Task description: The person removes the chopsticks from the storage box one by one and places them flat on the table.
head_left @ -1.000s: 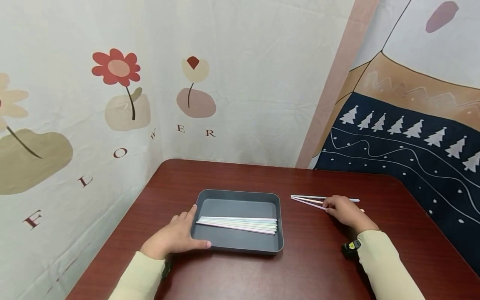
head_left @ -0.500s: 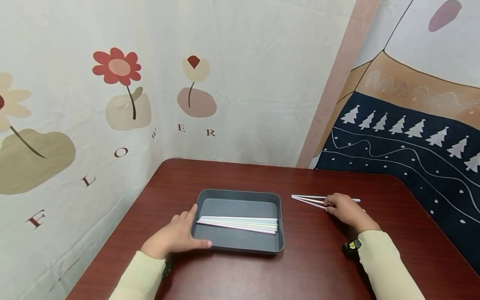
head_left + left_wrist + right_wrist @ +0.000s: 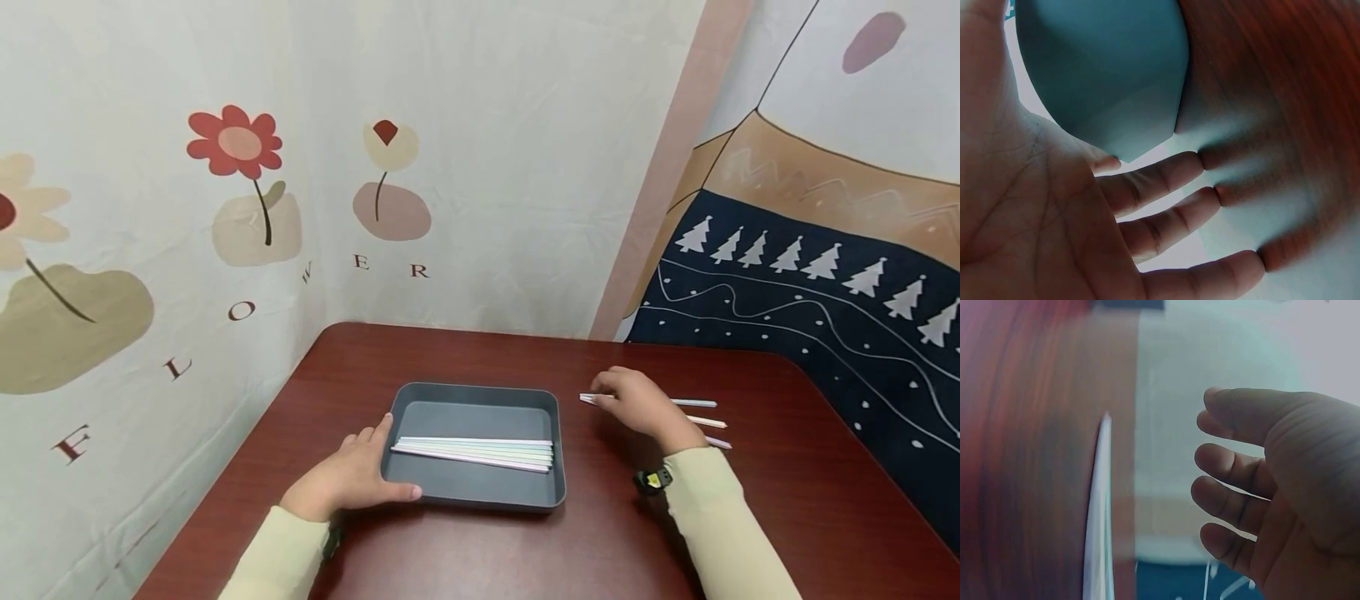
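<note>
My left hand (image 3: 348, 475) rests at the left side of a dark grey tray (image 3: 465, 410), fingers along its side and thumb at its front corner. In the left wrist view those fingers are extended, their tips down on the table beside the tray's wall (image 3: 1110, 69). Several pale pastel chopsticks (image 3: 480, 452) lie lengthwise in the tray. My right hand (image 3: 637, 404) hovers over three loose chopsticks (image 3: 693, 403), near their converging left ends and hiding their middles. From the right wrist, its fingers look loosely curved and empty, apart from the chopsticks (image 3: 1100, 519).
The reddish-brown wooden table (image 3: 480, 550) reaches back to a pale curtain (image 3: 510, 167) printed with flowers and letters. A dark blue printed cloth (image 3: 787, 317) hangs behind the table's right side.
My right hand has left its hold on the loose chopsticks and moved left toward their tips, uncovering their right ends. The left hand and tray stay put.
</note>
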Tool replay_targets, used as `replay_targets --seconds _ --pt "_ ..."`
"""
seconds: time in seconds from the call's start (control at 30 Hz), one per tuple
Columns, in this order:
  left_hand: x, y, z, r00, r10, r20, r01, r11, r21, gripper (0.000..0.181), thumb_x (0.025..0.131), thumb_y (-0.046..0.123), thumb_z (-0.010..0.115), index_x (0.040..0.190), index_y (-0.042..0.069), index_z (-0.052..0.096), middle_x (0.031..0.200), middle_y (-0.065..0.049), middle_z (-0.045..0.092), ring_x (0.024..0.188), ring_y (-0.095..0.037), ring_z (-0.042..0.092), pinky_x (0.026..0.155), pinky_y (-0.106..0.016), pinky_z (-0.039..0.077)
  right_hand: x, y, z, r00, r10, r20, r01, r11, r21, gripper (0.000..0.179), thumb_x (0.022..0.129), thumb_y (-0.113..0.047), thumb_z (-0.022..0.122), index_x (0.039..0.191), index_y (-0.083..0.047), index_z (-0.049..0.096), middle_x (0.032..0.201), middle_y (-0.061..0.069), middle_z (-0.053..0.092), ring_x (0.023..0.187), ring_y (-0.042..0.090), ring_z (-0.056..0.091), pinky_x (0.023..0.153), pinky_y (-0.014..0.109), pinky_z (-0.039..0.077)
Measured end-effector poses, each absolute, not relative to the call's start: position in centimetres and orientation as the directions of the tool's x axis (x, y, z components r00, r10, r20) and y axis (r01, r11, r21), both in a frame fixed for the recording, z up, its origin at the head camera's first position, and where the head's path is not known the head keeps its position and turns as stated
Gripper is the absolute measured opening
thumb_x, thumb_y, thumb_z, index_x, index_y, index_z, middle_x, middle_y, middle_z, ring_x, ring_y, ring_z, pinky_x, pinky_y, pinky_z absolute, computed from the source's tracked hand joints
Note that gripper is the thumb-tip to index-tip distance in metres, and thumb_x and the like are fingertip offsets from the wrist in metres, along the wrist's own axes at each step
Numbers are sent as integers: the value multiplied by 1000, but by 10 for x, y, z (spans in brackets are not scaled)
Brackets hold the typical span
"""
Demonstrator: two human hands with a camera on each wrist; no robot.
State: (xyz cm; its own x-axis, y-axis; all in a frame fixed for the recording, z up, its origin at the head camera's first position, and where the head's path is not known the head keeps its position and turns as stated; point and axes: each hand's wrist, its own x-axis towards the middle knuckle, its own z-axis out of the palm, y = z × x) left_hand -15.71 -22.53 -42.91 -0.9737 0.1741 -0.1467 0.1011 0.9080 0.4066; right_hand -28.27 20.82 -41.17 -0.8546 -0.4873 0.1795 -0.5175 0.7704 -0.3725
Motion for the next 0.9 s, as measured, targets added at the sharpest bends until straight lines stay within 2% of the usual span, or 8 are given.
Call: replay_targets --seconds 0.27,0.47,0.77,0.9 --pt "-158 -227 -433 -975 170 -142 100 909 404 135 64 73 78 155 -7 18 145 -29 41 129 -51 39 97 -61 42 -279 142 -400 -791 -586 173 -599 687 -412 10 94 -18 70 102 -13 73 92 -5 63 81 12 57 76 35 51" --pt "-159 -226 -431 -977 160 -138 95 916 391 135 63 74 78 155 -6 18 144 -27 42 126 -47 41 96 -60 43 -277 103 -398 -774 -620 132 -603 657 -453 16 93 -21 72 107 -12 73 90 -7 62 80 12 55 73 31 49" --pt "-158 -223 -427 -977 162 -139 95 914 395 135 63 71 79 155 -7 18 143 -27 43 125 -46 42 94 -60 44 -277 67 -414 -682 -728 65 -649 562 -512 20 95 -18 69 113 -10 72 106 -1 65 87 11 58 77 33 50" --pt "-156 -223 -426 -976 156 -149 87 916 392 134 64 71 80 154 -7 19 143 -27 43 125 -46 42 94 -60 44 -277 57 -425 -667 -744 44 -633 534 -560 18 96 -17 68 113 -11 72 107 -4 66 87 8 59 77 30 50"
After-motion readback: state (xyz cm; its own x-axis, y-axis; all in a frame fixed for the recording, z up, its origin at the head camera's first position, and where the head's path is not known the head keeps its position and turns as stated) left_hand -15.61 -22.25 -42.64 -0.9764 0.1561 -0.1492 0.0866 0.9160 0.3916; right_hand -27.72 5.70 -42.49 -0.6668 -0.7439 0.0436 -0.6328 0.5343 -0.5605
